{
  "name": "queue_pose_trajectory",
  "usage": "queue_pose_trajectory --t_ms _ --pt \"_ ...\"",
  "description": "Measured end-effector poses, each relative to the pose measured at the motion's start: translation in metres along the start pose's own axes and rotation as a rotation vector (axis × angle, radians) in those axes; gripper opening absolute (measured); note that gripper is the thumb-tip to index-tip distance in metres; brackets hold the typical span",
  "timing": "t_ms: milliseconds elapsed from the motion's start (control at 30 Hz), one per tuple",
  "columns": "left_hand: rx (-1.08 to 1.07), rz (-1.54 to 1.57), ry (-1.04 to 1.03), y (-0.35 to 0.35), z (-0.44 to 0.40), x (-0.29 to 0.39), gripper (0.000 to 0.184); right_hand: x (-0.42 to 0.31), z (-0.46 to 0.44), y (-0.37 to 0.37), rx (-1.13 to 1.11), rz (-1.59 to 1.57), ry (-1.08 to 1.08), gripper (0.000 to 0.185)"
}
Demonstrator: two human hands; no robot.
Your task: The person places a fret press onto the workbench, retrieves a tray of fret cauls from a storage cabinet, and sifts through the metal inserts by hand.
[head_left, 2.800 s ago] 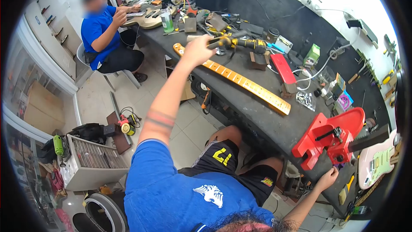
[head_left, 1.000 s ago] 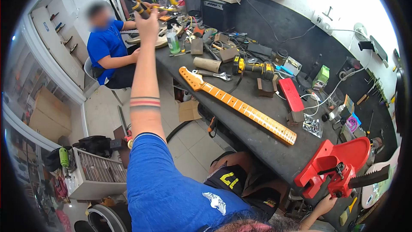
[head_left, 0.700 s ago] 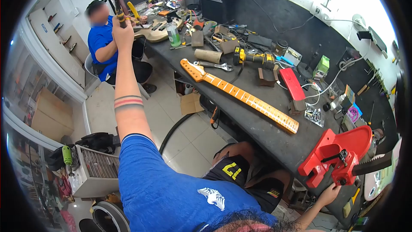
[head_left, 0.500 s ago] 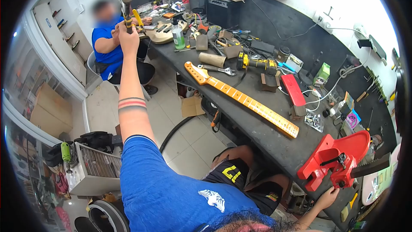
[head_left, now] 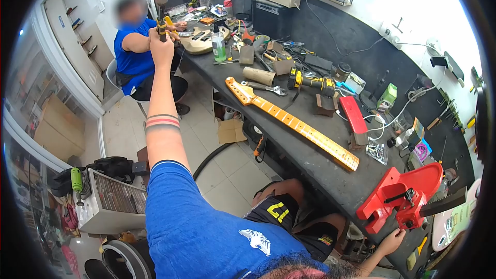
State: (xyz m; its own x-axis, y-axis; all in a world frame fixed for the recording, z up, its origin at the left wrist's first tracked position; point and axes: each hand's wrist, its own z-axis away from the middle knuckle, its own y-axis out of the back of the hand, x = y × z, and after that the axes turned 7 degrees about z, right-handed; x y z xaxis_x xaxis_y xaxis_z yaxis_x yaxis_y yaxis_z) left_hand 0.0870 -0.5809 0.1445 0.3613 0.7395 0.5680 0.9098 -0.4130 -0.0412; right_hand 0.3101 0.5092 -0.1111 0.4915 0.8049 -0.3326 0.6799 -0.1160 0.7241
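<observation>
My left hand (head_left: 161,51) is stretched out to the upper left, closed around the black-and-yellow handle of what looks like a hammer (head_left: 162,28), its dark head upward. A curved yellow handle (head_left: 170,21) shows beside it; whether my hand holds that too is unclear. A co-worker in a blue shirt (head_left: 135,59) sits right behind, one arm reaching toward my hand. At the lower right, my right hand (head_left: 391,242) is closed at the underside of a red vise (head_left: 395,194); its fingertips are partly hidden. A maple guitar neck (head_left: 294,123) lies on the dark workbench (head_left: 289,147).
A cream guitar body (head_left: 199,41) and a green-liquid bottle (head_left: 218,46) are near the co-worker. Along the bench lie an adjustable wrench (head_left: 271,88), a yellow drill (head_left: 312,81) and a red block (head_left: 353,114). A dark blade (head_left: 442,204) juts from beside the vise.
The co-worker's near arm has straightened toward my left hand. My view has shifted slightly. My left hand keeps its hold on the hammer, and my right hand stays at the vise.
</observation>
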Motion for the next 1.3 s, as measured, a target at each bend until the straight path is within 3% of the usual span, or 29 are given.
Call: queue_pose_trajectory --t_ms 167,367,467,567,600,633,700,733,833,867,900,933,1000,1067,1100,1167,1200,1267,1300 --pt "0.031 -0.091 0.051 -0.004 0.003 -0.006 0.028 -0.003 0.0 0.004 -0.036 -0.002 -0.044 0.037" --pt "0.161 -0.328 -0.293 -0.023 0.012 -0.008 0.025 -0.005 0.003 0.011 -0.016 -0.037 -0.075 0.038" --pt "-0.06 0.276 0.154 -0.044 0.065 0.029 0.021 -0.003 0.001 0.001 0.055 -0.066 -0.055 0.038" --pt "-0.277 0.572 0.394 -0.057 0.159 0.115 0.018 -0.001 0.002 0.0 0.047 -0.063 -0.061 0.041" --pt "-0.375 0.624 0.391 -0.065 0.196 0.114 0.02 0.0 0.002 0.0 0.027 -0.042 -0.061 0.042" --pt "-0.352 0.666 0.444 -0.072 0.232 0.153 0.013 0.002 0.0 -0.001 0.009 -0.021 -0.06 0.043" --pt "-0.499 0.867 0.69 -0.082 0.3 0.195 0.011 0.014 -0.002 -0.008 -0.007 -0.1 -0.058 0.046" --pt "-0.6 0.912 0.673 -0.087 0.33 0.209 0.01 0.022 -0.004 -0.008 -0.012 -0.138 -0.057 0.047" --pt "-0.886 0.954 0.798 -0.093 0.393 0.26 0.014 0.018 -0.002 0.02 0.009 -0.775 -0.307 0.038" --pt "-0.938 1.102 0.843 -0.099 0.422 0.265 0.017 0.001 0.006 0.051 0.027 -0.957 -0.418 0.035" --pt "-0.991 1.131 0.876 -0.097 0.439 0.281 0.017 -0.072 0.024 0.1 0.148 -0.865 -0.411 0.029" --pt "-1.058 1.161 0.914 -0.092 0.454 0.299 0.018 -0.096 0.042 0.124 0.138 -0.853 -0.3 0.025" --pt "-1.213 1.177 0.928 -0.084 0.484 0.33 0.02 -0.132 0.079 0.157 0.101 -0.761 -0.05 0.013" --pt "-1.32 1.191 0.898 -0.077 0.513 0.36 0.025 -0.154 0.107 0.169 -0.224 -0.796 0.275 0.01" --pt "-1.422 1.183 0.848 -0.075 0.531 0.373 0.028 -0.204 0.108 0.192 -0.403 -0.743 0.319 0.024" --pt "-1.539 1.132 0.648 -0.072 0.546 0.408 0.034 -0.229 0.122 0.187 -0.592 -0.658 0.442 0.083" --pt "-1.668 1.066 0.583 -0.072 0.555 0.422 0.05 -0.221 0.142 0.173 -0.608 -0.669 0.4 0.094" --pt "-1.739 1.238 0.407 -0.073 0.578 0.446 0.07 -0.217 0.158 0.159 -0.654 -0.672 0.396 0.082" --pt "-1.788 1.242 0.36 -0.072 0.586 0.457 0.079 -0.21 0.166 0.156 -0.654 -0.831 0.185 0.066"
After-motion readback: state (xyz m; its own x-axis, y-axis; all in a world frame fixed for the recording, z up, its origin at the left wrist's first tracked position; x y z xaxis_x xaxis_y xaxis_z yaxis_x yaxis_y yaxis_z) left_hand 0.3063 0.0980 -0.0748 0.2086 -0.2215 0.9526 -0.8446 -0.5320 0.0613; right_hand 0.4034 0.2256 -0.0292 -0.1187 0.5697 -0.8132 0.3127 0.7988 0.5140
